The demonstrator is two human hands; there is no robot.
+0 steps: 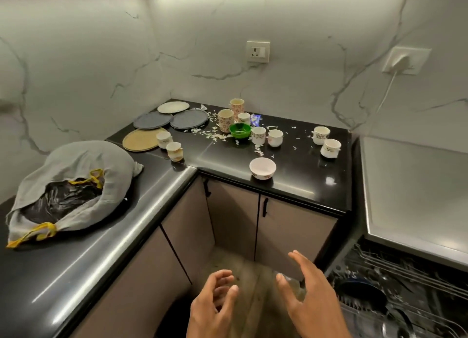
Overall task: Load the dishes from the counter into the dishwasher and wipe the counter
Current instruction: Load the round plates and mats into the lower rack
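On the black corner counter [291, 175] stand several patterned cups, such as a tall one [225, 120] and two white ones at the right [330, 148]. A white bowl [262, 168] sits near the front edge and a green bowl [240, 130] in the middle. Round plates lie at the back left: two grey [152, 120], one pale [173, 107], one tan [143, 139]. The open dishwasher rack [405, 282] is at the lower right. My left hand [212, 310] and my right hand [311, 292] hover low in front of the cabinets, fingers loose, holding nothing.
White scraps [215, 135] and a blue wrapper [255, 119] litter the counter. A grey cloth bag with a black liner [68, 188] lies on the left counter. Wall sockets [258, 51] are above. A steel top [415, 190] sits over the dishwasher.
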